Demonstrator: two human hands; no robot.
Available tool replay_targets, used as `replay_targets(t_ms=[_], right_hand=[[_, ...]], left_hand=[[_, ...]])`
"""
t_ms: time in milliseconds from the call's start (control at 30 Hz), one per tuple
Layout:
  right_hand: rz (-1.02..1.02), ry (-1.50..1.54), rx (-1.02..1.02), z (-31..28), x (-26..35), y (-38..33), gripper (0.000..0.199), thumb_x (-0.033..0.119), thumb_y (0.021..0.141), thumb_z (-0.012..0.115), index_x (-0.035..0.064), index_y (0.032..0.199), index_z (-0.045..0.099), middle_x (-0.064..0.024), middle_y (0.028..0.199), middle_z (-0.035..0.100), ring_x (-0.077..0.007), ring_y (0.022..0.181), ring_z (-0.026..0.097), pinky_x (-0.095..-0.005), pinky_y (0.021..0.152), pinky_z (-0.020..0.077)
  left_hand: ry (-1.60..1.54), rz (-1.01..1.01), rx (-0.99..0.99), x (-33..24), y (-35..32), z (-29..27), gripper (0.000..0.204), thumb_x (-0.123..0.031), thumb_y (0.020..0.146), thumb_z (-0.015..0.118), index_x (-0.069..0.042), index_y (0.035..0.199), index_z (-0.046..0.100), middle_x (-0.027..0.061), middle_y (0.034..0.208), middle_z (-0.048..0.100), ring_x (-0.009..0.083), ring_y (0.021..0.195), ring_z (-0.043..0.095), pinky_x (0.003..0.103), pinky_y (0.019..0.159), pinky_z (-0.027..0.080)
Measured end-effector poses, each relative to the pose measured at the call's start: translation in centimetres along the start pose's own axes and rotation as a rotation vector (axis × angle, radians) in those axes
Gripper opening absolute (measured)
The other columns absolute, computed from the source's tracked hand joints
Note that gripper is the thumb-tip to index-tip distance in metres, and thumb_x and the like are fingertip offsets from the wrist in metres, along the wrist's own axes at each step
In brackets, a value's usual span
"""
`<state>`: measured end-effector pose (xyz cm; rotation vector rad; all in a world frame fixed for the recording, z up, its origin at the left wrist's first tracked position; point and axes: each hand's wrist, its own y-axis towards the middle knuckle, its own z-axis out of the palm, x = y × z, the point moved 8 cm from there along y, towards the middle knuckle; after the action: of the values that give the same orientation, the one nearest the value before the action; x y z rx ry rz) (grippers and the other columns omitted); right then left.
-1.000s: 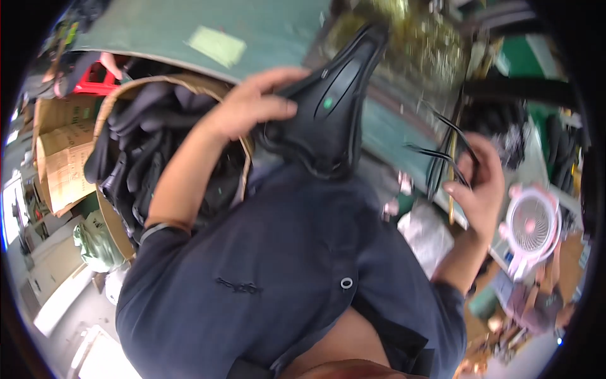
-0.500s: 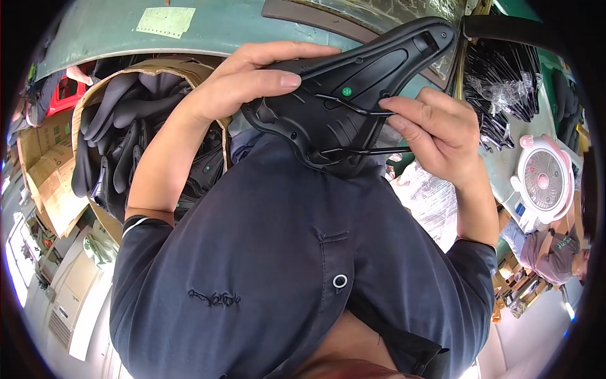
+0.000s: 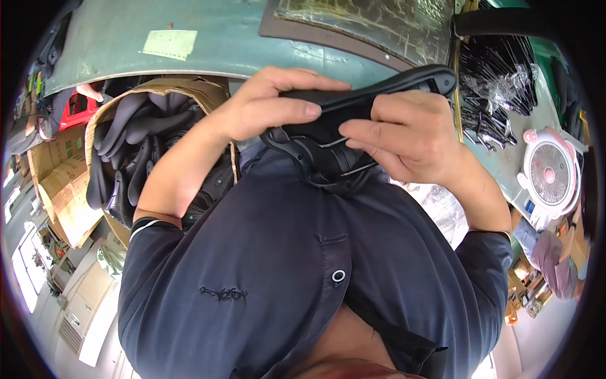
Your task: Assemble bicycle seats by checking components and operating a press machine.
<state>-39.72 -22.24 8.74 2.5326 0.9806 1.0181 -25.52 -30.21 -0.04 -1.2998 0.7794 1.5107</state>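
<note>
A black bicycle saddle [image 3: 325,159] is held in front of my chest, its underside tilted toward me and its nose pointing right. My left hand [image 3: 268,104] is closed on the wide rear part, thumb on the near side and fingers along the far edge. With thumb and forefinger pinched together, my right hand [image 3: 410,132] grips the thin metal saddle rail on the underside. That hand covers the middle of the saddle and the rail's end, so I cannot tell whether the rail is seated there.
Left of me, an open cardboard box [image 3: 95,123] holds several black saddles [image 3: 148,126]. A green table [image 3: 113,38] lies ahead, with a brown board [image 3: 303,31] on it. Bundled black rods [image 3: 499,88] and a pink-white fan [image 3: 548,170] are at right. Another person [image 3: 555,259] is beyond.
The saddle has come down and its underside has tipped further away from view. My right hand has moved left and inward over the underside. My left hand keeps its hold.
</note>
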Motion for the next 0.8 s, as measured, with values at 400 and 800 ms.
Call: replay_targets(t_ms=[400, 800], right_hand=[[-0.107, 0.029, -0.097, -2.3, -1.8, 3.7, 0.029, 0.013, 0.068, 0.091, 0.0112, 0.095, 0.079, -0.0043, 0.086, 0.07, -0.0284, 0.082, 0.067, -0.0397, 0.073, 0.0546], [0.21, 0.114, -0.241, 1.6, -4.0, 1.4, 0.035, 0.008, 0.083, 0.078, 0.0003, 0.116, 0.072, -0.0242, 0.14, 0.064, -0.0485, 0.138, 0.055, -0.0573, 0.116, 0.0413]], left_hand=[[-0.031, 0.111, -0.246, 1.7, -0.2, -1.1, 0.046, -0.014, 0.102, 0.071, 0.001, 0.145, 0.066, 0.0102, 0.138, 0.072, 0.0146, 0.128, 0.061, 0.032, 0.113, 0.046], [-0.354, 0.033, -0.572, 5.5, -1.8, -2.3, 0.046, -0.015, 0.103, 0.069, 0.0, 0.147, 0.065, 0.0087, 0.134, 0.072, 0.0141, 0.121, 0.065, 0.03, 0.108, 0.05]])
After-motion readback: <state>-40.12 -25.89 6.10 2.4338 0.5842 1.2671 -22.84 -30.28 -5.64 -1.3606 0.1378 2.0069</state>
